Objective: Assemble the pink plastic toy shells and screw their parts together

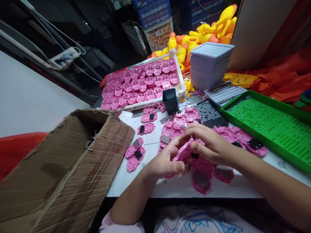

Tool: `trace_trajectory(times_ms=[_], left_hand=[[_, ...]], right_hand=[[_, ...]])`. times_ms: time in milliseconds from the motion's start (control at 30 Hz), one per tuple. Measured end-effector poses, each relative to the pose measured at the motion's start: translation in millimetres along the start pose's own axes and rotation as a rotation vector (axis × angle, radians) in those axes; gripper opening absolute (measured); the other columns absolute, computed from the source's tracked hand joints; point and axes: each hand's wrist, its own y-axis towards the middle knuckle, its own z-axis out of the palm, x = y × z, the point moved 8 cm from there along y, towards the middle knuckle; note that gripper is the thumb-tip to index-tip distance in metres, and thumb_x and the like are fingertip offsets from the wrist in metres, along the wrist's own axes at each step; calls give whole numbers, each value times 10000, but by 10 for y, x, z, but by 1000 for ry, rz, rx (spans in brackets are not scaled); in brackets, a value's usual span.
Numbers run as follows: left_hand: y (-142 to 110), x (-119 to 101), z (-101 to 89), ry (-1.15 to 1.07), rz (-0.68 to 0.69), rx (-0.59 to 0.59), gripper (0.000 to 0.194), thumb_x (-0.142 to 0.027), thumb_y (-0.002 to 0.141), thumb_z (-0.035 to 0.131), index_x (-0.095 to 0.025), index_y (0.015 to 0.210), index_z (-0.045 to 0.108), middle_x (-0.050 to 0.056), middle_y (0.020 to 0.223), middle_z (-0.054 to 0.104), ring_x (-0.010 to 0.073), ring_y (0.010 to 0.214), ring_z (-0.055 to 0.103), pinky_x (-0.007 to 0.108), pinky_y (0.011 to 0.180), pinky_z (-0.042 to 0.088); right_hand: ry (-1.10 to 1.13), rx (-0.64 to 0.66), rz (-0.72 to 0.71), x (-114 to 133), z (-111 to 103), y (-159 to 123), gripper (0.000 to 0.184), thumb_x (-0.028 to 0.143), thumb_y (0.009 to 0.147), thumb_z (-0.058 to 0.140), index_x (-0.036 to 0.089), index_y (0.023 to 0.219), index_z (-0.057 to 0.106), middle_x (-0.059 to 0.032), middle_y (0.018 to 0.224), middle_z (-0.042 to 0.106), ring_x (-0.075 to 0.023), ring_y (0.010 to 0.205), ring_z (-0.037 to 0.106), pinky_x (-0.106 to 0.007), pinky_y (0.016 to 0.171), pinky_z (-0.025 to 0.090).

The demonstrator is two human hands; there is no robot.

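Note:
My left hand and my right hand meet over the white table, both gripping one pink plastic toy part held on edge between the fingers. Several more pink parts lie flat under and around the hands, some with dark or grey inserts. Two pink parts lie apart to the left, near the box.
An open cardboard box stands at the left front. A white tray of pink parts sits at the back, a small dark cup before it. A green perforated tray, a black grid tray and stacked grey trays stand right.

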Motion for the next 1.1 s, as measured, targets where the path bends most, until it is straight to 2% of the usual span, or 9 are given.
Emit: trace_trajectory(times_ms=[100,200,333,367,467,767,933,1033,1100], left_hand=[[-42,-316,-201,92,111,-157,575,-426,681,765,-174,1144,535,53,825,624,99,560,548,210,514,428],[-55,-751,-758,336,228,-503,492,-290,736,688,-206,1192,523,91,1009,655,160,738,631,257,645,500],[113,-1138,-1600,1053,84,-948,422,-274,848,456,-188,1261,429,98,973,664,197,812,645,292,672,496],[200,-1196,-1726,1338,6,-1009,430,-276,845,460,-189,1265,425,93,981,662,202,832,644,301,711,493],[447,-1177,-1992,1528,-87,-1045,519,-272,767,592,-176,1255,441,109,944,668,266,902,633,358,806,459],[720,-907,-2092,1687,-178,-980,417,-173,763,596,-178,1168,496,170,1014,666,322,1004,601,378,853,414],[691,-947,-2107,1686,-166,-1008,413,-130,761,582,-175,1164,501,160,994,662,329,1000,598,399,862,410],[546,-1068,-1955,1530,5,-1079,407,-192,810,577,-179,1201,467,115,970,652,264,954,615,352,855,432],[370,-1124,-1759,1129,303,-1085,414,-250,796,633,-185,1171,472,69,925,637,201,869,630,301,820,460]], right_hand=[[-2,-84,30,-73,-137,3,340,450,929,387,186,1045,567,-81,943,638,-165,879,598,-327,777,498],[-23,-194,73,-174,-311,-10,356,463,933,371,192,1028,582,-64,899,640,-155,843,603,-318,756,495],[-60,-207,101,-277,-370,-24,297,411,937,389,204,986,597,-62,893,652,-161,846,617,-327,763,502],[-73,-201,102,-288,-362,-25,280,399,933,404,206,981,600,-64,895,656,-166,849,620,-330,767,504],[-109,-191,80,-272,-326,-25,242,372,924,430,208,975,601,-66,894,665,-171,852,626,-331,763,510],[-136,-161,63,-261,-265,-11,196,323,919,453,196,969,593,-68,912,671,-162,873,628,-310,769,511],[-105,-189,102,-332,-327,-17,182,309,918,456,212,962,604,-49,877,661,-152,840,626,-306,745,506],[-118,-198,106,-321,-345,-17,155,283,906,478,216,954,609,-46,868,659,-151,832,624,-303,740,503],[-141,-206,121,-309,-352,-15,119,256,890,509,217,937,611,-43,858,659,-147,817,623,-297,733,502]])
